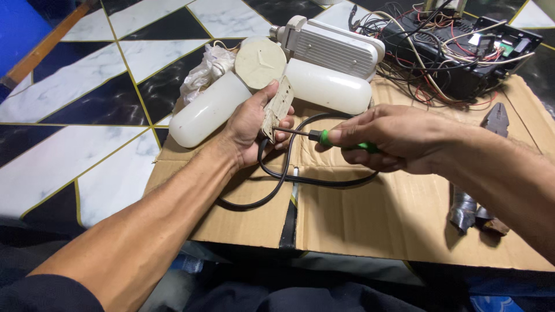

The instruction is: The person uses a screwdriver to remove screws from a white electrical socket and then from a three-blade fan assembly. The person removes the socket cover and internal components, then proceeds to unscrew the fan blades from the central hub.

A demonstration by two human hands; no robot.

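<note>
Green screwdriver (338,141) pinched by right fingers (347,136); left fingers (276,92) clamp one socket strip (277,108).

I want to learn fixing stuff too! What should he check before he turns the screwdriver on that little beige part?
1. Left hand grips the beige socket plate firmly: ok.
2. Right hand wraps the green-handled screwdriver: ok.
3. Screwdriver tip meets the plate: ok, though whether it sits in a screw head, cannot tell.
4. Black cable lies slack on the cardboard sheet, not tangled round the hands: ok.
5. Cable unplugged from power: cannot tell, its far end is hidden.
6. Pliers lie away from the hands: ok.
</note>
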